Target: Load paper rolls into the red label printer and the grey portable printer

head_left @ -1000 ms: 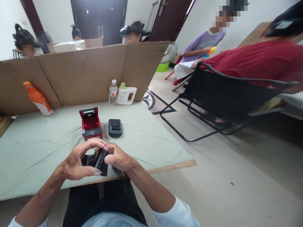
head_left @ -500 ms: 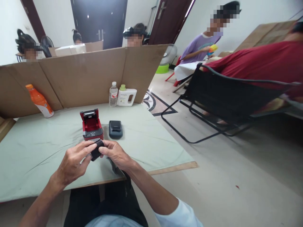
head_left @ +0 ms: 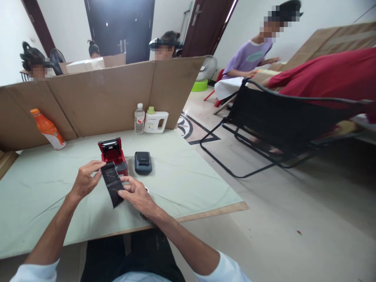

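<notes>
Holding a black strip (head_left: pixel 112 184) stretched out flat between both hands, just above the worktop (head_left: pixel 182 176) and right in front of the red printer (head_left: pixel 113 154). Left hand (head_left: pixel 85 181) pinching the top end, thumb and index fingers closed on the upper corner, other fingers loosely curled. Right hand (head_left: pixel 135 195) gripping the lower part from the right side, fingers closed on the edge, thumb on top. Strip tilted a bit, top end almost touching the printer's front. Red printer sitting with lid flipped open, and a dark grey device (head_left: pixel 143 162) just beside it on the right. Further back near the cardboard divider (head_left: pixel 102 94): a clear water bottle (head_left: pixel 140 118) next to a white jug (head_left: pixel 156 121), and an orange bottle (head_left: pixel 47 128) leaning off to the left. Black folding chair (head_left: pixel 282 125) on the floor to the right, well apart from the worktop.
</notes>
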The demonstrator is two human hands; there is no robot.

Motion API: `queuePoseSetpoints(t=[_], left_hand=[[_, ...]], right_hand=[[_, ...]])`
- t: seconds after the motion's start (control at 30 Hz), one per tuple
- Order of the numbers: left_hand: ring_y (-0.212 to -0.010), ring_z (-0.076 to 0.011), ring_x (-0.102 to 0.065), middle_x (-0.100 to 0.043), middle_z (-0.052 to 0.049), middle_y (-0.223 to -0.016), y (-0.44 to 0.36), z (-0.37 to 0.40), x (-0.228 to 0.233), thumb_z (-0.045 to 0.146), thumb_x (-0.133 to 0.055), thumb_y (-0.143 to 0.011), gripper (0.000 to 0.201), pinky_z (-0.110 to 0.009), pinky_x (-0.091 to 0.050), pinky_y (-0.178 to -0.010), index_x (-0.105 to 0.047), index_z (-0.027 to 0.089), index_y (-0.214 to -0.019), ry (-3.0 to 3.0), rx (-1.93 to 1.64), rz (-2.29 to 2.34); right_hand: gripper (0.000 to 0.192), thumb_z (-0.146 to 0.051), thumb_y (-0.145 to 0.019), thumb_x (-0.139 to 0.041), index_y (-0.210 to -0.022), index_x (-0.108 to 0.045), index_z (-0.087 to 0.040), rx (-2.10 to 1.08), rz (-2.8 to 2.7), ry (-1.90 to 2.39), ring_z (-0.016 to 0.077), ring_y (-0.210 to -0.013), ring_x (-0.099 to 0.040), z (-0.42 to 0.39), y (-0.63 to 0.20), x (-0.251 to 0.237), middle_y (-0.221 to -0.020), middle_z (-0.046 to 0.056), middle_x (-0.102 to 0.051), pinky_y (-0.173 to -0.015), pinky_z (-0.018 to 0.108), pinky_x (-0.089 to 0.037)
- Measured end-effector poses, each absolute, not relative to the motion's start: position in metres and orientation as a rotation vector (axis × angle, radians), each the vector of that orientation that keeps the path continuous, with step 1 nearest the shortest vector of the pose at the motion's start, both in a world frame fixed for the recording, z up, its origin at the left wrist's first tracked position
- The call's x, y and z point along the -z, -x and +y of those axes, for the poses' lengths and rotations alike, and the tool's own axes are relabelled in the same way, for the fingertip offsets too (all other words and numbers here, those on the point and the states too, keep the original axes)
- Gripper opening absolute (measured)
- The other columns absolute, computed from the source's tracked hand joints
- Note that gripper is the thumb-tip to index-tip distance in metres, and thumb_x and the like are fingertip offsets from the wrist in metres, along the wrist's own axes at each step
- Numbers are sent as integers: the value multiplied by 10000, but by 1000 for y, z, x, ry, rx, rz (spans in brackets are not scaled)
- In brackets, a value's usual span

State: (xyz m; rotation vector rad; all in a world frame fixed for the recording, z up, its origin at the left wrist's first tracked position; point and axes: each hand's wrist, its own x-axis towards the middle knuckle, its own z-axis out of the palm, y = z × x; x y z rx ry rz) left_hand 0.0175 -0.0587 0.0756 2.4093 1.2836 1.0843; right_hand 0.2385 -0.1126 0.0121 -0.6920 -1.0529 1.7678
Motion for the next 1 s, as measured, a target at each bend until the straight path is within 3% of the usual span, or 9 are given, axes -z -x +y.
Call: queuePoseSetpoints(t=[0.13,0.27,0.37,0.57,0.77,1.0], left_hand=[[-1091,-228,-720,-795,-77,-1130,-24,-10,-59,113,-578,-838,334,-427,-556,-1058,-800,209,-1068,-2376,-1022,1319],[-1046,-247,-690,-806,-68,-1081,-30,23,-43,92,-599,-779,372,-423,-550,-1014,-815,211,-1059,-2390,-888,1441],[-1018,-258,-670,-806,-65,-1043,-30,36,-34,103,-599,-756,421,-395,-560,-949,-825,218,-1092,-2358,-753,1598],[-1026,-275,-649,-807,-61,-992,-27,47,-27,122,-611,-727,463,-374,-545,-942,-834,234,-1118,-2352,-609,1701],[-1000,-278,-668,-800,-75,-968,-28,50,-31,107,-607,-721,482,-370,-554,-908,-831,221,-1132,-2368,-534,1661],[-890,-206,-725,-818,-52,-1047,-22,49,-39,96,-568,-701,532,-297,-573,-868,-808,197,-1164,-2286,-500,1408]], right_hand=[[633,-287,-757,-821,-1339,-584,-206,-1577,-1079,768,150,-736,-667,-84,-243,-12,-869,4,-756,-715,285,-519],[380,-336,-724,-801,-1062,-733,-174,-1520,-1133,801,138,-713,-631,-57,-244,-9,-818,9,-734,-688,279,-496],[275,-351,-690,-772,-887,-755,-160,-1523,-1151,872,111,-610,-552,-46,-243,-7,-683,-15,-676,-613,261,-442],[275,-362,-646,-743,-833,-760,-162,-1530,-1128,970,74,-491,-401,-45,-240,-6,-562,-53,-578,-507,239,-323],[277,-380,-639,-740,-819,-764,-172,-1514,-1119,977,81,-508,-413,-47,-239,-7,-575,-41,-593,-517,241,-334],[294,-390,-653,-747,-840,-766,-163,-1506,-1135,984,84,-512,-421,-48,-238,-6,-595,-31,-604,-520,242,-344]])
